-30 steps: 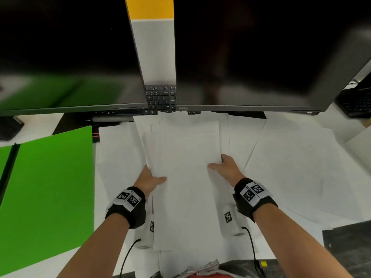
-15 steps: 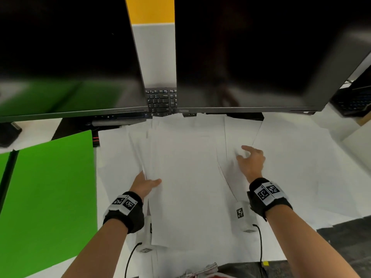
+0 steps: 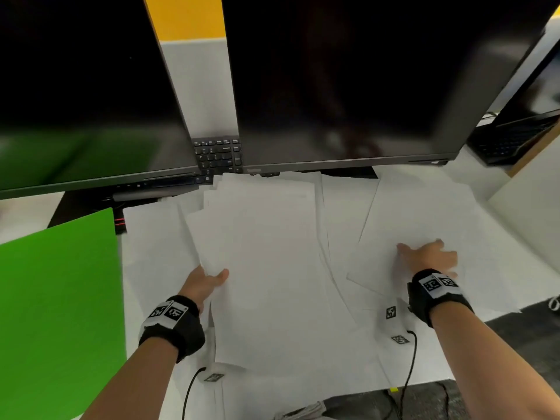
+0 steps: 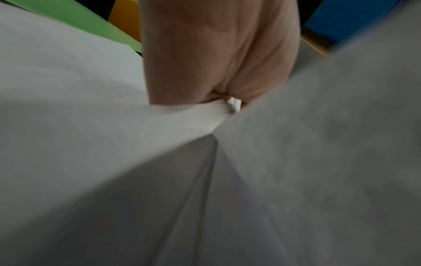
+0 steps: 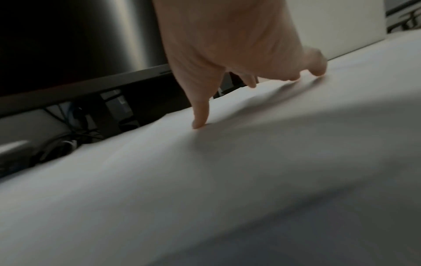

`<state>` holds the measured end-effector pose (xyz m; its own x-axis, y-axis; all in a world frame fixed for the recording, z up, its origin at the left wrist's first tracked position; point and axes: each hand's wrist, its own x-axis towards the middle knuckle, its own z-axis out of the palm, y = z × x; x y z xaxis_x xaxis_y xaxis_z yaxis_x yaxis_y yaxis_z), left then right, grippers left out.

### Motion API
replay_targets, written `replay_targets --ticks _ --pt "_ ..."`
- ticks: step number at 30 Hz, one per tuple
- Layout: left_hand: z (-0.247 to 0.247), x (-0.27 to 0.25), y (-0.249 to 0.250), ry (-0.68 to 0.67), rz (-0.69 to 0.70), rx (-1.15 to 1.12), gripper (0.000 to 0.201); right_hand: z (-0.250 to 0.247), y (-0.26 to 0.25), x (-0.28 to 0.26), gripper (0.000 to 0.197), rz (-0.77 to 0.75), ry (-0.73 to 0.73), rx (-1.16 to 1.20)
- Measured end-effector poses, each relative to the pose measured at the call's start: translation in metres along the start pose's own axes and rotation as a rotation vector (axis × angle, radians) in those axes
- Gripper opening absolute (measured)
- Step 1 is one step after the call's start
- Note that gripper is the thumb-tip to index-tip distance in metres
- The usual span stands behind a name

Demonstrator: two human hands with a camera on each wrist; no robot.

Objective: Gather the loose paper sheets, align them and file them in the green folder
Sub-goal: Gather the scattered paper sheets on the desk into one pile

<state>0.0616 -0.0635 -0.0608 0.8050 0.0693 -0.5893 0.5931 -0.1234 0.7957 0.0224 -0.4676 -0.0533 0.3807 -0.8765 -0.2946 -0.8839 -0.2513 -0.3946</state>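
Observation:
A loose stack of white sheets point(image 3: 266, 268) lies in the middle of the desk, its edges fanned. My left hand point(image 3: 206, 281) grips the stack's left edge, thumb on top; the left wrist view shows the paper point(image 4: 200, 111) pinched in that hand point(image 4: 218, 54). My right hand point(image 3: 427, 257) lies with spread fingers on a separate sheet point(image 3: 424, 219) to the right, fingertips point(image 5: 199, 124) pressing the paper point(image 5: 227, 162). More sheets lie spread under and around both. The green folder point(image 3: 60, 313) lies open and flat at the left.
Two dark monitors point(image 3: 348, 86) hang low over the desk's far side, with a black keyboard point(image 3: 218, 156) between them. A laptop point(image 3: 515, 137) sits at far right. Wrist cables point(image 3: 409, 368) trail over the near edge of the desk.
My right hand left the stack's right edge and moved right onto a separate sheet. My left hand kept its hold on the stack's left edge.

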Motion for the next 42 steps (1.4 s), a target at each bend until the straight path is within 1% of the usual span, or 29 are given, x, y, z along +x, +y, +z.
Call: replay_targets --ticks 2,3,6,9,11,15,18,22,25,27,29,31,32,35,36,38,39,40,42 --pt "0.002 -0.002 0.001 -0.001 0.001 -0.007 0.044 -0.003 0.008 0.004 0.104 0.07 0.014 -0.008" --pt "0.003 -0.003 0.002 -0.005 0.003 -0.007 0.043 -0.004 0.009 0.005 0.109 0.069 0.02 0.0" --pt "0.006 -0.004 0.002 -0.02 0.017 -0.026 0.044 -0.007 0.008 0.011 0.105 0.033 0.041 0.066" --pt "0.009 -0.008 0.002 -0.045 0.024 -0.052 0.04 -0.016 0.009 0.019 0.107 0.075 0.018 0.079" --pt "0.01 -0.01 0.001 -0.067 0.02 -0.057 0.04 -0.019 0.011 0.025 0.104 0.076 0.025 0.048" --pt "0.016 -0.013 0.003 -0.044 0.018 -0.067 0.041 -0.014 0.004 0.027 0.103 -0.019 0.0 -0.005" --pt "0.02 -0.013 0.005 -0.013 0.019 -0.045 0.041 -0.01 -0.002 0.025 0.1 -0.091 -0.117 0.022" --pt "0.019 -0.009 0.004 0.014 -0.005 -0.026 0.043 0.006 -0.009 0.013 0.097 -0.264 -0.254 0.004" --pt "0.018 -0.008 0.004 0.0 -0.005 -0.034 0.044 0.017 -0.017 0.001 0.092 -0.37 -0.345 -0.012" --pt "0.018 -0.008 0.005 -0.006 -0.006 -0.035 0.041 0.018 -0.023 -0.002 0.083 -0.362 -0.325 0.033" --pt "0.019 -0.009 0.006 -0.007 -0.015 -0.037 0.039 0.017 -0.027 -0.005 0.073 -0.33 -0.252 0.06" --pt "0.022 -0.01 0.009 -0.007 -0.018 -0.031 0.039 0.021 -0.031 -0.013 0.066 -0.354 -0.229 0.001" --pt "0.024 -0.01 0.009 -0.009 -0.02 -0.03 0.038 0.024 -0.034 -0.021 0.064 -0.396 -0.261 -0.025" --pt "0.03 -0.011 0.013 -0.027 -0.009 -0.031 0.02 0.047 -0.045 -0.049 0.06 -0.533 -0.444 0.021" --pt "0.031 -0.012 0.013 -0.029 -0.004 -0.037 0.021 0.054 -0.048 -0.057 0.058 -0.558 -0.513 0.064" --pt "0.03 -0.011 0.012 -0.028 0.004 -0.035 0.032 0.06 -0.051 -0.065 0.053 -0.56 -0.593 0.175" --pt "0.029 -0.01 0.01 -0.021 0.009 -0.034 0.035 0.059 -0.051 -0.064 0.051 -0.541 -0.58 0.22" --pt "0.027 -0.01 0.009 -0.017 0.004 -0.027 0.038 0.056 -0.051 -0.059 0.048 -0.515 -0.517 0.233" --pt "0.024 -0.011 0.007 -0.008 -0.009 -0.006 0.04 0.047 -0.047 -0.044 0.045 -0.428 -0.281 0.14"
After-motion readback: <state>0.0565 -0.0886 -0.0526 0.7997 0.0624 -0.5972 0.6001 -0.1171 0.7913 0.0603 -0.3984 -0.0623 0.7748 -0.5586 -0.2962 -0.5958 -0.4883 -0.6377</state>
